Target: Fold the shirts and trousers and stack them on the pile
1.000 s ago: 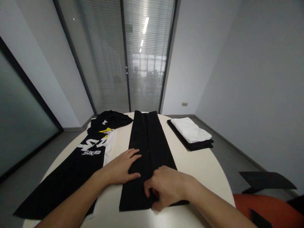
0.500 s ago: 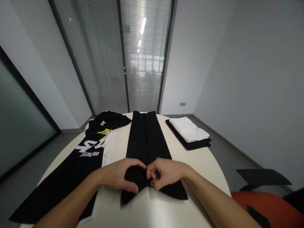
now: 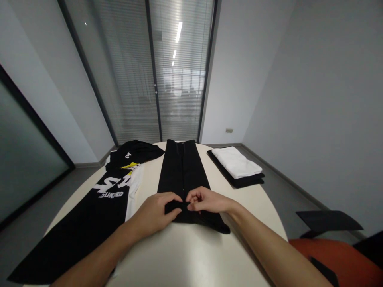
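Near the close edge of the round white table (image 3: 191, 261), both hands are on the long black garment (image 3: 196, 171), which lies lengthwise down the middle w/ its near end turned up into a fold. L hand (image 3: 155, 211) has its thumb on the near side & fingers on the far side, pinching the fold btwn them. R hand (image 3: 208, 200) pinches the same fold w/ thumb & forefinger, other fingers curled in — fingertips of both hands close together, nr the garment's centre line. R corner of the near end sticks out past the R wrist. To the L: black shirt w/ white lettering (image 3: 89, 223), spread out, partly under the L forearm. Far R: folded white cloth (image 3: 236, 161) on top of folded black cloth (image 3: 243, 184) — well apart from the hands.
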### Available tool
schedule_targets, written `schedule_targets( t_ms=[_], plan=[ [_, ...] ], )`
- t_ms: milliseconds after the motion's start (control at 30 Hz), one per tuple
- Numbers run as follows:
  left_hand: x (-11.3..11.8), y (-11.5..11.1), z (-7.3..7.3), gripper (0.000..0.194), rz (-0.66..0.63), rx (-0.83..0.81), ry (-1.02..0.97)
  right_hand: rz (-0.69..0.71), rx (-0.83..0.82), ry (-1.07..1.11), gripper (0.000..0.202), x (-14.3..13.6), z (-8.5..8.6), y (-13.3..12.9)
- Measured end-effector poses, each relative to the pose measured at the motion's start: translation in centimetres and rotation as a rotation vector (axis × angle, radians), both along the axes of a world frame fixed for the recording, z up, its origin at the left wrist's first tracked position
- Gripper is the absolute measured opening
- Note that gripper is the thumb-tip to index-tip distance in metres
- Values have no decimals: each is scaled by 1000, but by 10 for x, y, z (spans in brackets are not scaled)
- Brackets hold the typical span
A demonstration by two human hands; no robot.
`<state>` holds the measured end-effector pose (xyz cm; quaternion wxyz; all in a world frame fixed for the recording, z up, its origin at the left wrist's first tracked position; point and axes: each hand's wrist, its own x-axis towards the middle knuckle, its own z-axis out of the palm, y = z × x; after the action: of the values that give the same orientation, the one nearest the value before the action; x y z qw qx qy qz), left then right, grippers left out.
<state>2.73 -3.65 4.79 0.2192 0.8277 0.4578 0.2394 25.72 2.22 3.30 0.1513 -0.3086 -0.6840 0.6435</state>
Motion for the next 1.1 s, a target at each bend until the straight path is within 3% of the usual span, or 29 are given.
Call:
schedule_targets(
  t_ms=[133,433,600,700,767,933,1000,1100],
  plan=[
    [8,1,-10,17,82,39,3,26,55,-19,44,4,0,3],
    [11,4,-20,18,216,57,-10,93,196,-139,67,23,19,-1],
    [15,4,-21,18,226,61,-32,38,257,-144,43,23,12,1],
    [13,4,-18,21,240,57,-49,-14,257,-128,39,21,5,4],
    [8,4,-15,29,242,33,-33,-68,260,-111,39,20,0,8],
    [-12,8,-12,81,134,-98,83,-195,271,-74,42,20,-16,18],
    [-17,13,-14,72,133,-125,64,-213,246,-55,46,18,-22,21],
    [-21,22,-19,38,185,-102,-6,-251,231,-24,53,14,-25,23]
  ],
)
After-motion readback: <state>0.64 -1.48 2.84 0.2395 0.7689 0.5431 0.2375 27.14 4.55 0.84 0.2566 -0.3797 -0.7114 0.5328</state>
